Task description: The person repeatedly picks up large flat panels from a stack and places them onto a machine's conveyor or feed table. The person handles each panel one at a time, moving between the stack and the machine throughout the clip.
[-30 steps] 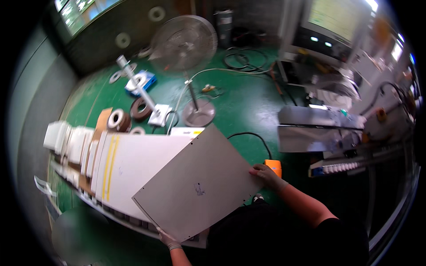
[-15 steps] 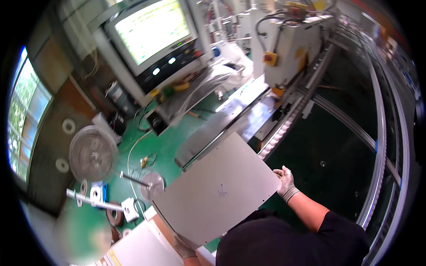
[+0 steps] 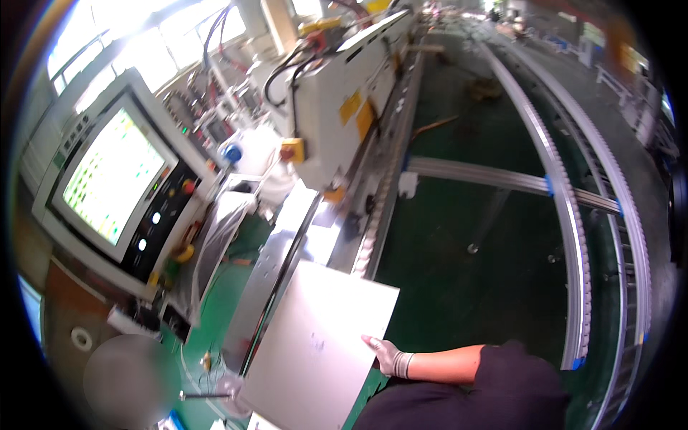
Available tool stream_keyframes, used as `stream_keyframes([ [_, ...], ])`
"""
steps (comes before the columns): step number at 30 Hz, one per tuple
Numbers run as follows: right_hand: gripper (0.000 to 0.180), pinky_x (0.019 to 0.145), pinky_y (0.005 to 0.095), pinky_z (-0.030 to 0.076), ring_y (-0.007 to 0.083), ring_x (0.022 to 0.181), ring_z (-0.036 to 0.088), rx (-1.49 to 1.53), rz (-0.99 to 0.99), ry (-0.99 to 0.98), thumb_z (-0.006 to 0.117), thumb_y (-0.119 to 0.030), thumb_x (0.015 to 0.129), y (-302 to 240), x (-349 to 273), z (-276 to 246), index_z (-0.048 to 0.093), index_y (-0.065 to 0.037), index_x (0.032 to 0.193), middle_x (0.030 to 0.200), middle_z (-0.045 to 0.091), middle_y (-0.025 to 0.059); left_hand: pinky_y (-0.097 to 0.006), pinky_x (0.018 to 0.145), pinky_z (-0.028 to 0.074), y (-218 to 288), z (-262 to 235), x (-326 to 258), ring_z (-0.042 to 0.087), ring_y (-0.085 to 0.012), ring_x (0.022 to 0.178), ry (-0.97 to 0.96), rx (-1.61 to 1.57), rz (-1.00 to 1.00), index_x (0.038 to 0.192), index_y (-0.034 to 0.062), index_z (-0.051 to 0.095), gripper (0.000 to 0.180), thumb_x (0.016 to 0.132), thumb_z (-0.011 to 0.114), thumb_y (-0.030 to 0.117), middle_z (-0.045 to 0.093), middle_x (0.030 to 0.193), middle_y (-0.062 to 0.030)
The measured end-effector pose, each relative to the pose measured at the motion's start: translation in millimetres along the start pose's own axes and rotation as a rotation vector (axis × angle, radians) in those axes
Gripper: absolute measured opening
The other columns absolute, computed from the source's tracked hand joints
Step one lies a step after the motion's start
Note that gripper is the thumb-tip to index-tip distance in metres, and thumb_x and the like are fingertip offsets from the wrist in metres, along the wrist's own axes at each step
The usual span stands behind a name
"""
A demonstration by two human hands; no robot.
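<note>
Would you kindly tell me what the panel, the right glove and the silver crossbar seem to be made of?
Panel: coated board or painted sheet metal, perhaps; its pale, smooth face hides the core.
Right glove: probably matte knit fabric, judging by the snug, banded cuff.
Silver crossbar: likely bare aluminium, given its silvery-grey, lengthwise-lined surface, though steel is possible.

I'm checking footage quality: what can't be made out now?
In the head view:
Left hand: not visible, hidden by the pale panel or beyond the lower edge.
Panel's near corner: cut off by the lower edge.
Right hand: most fingers hidden behind the panel.
Panel's mark: too small to read.
Screen: details washed out by brightness.
</note>
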State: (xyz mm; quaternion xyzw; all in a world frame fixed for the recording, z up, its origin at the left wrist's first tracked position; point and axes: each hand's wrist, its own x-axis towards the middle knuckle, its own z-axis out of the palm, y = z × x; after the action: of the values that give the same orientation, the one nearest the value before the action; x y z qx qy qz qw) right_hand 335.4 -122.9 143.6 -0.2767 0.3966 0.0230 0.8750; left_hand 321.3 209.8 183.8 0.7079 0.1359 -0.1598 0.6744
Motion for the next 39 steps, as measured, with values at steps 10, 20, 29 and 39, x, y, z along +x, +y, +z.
stream_keyframes([
  [10,0.073,0.102,0.0348,0.049,0.0225,0.116,0.064,-0.234,-0.112,0.070,0.079,-0.053,0.091,38.9,24.2,35.1,0.068,0.011,0.125,0.124,0.071,0.0180,-0.036,0.099,0.057,-24.7,1.1,33.1,0.068,-0.0254,0.120,-0.099,0.112,0.027,0.135,-0.0075,0.054,0.054,0.116,0.033,0.038,0.068,0.126,-0.0166],
  [20,0.060,0.091,0.0408,0.055,0.0210,0.098,0.064,-0.009,-0.339,0.467,0.081,-0.048,0.091,-6.3,84.9,33.3,0.070,0.008,0.110,0.110,0.069,0.0119,-0.040,0.089,0.060,-70.5,-8.5,53.9,0.074,-0.0286,0.097,-0.226,0.471,0.016,0.122,-0.0037,0.061,0.065,0.115,0.026,0.050,0.074,0.106,-0.0176],
  [29,0.056,0.103,0.0427,0.054,0.0257,0.115,0.065,0.364,-0.436,0.090,0.063,-0.048,0.104,-132.1,143.3,0.0,0.059,-0.001,0.134,0.126,0.066,0.0124,-0.043,0.083,0.058,-159.8,-44.5,5.4,0.074,-0.0366,0.090,-0.165,0.718,-0.342,0.115,-0.0044,0.066,0.050,0.113,0.035,0.035,0.076,0.097,-0.0193],
  [39,0.059,0.111,0.0461,0.049,0.0343,0.127,0.061,0.448,-0.456,-0.324,0.051,-0.050,0.107,-249.7,180.6,-31.4,0.055,-0.002,0.141,0.138,0.063,0.0161,-0.044,0.082,0.058,-192.1,-50.1,-3.2,0.073,-0.0372,0.091,-0.217,0.838,-0.341,0.114,-0.0035,0.067,0.042,0.110,0.041,0.030,0.077,0.097,-0.0198],
])
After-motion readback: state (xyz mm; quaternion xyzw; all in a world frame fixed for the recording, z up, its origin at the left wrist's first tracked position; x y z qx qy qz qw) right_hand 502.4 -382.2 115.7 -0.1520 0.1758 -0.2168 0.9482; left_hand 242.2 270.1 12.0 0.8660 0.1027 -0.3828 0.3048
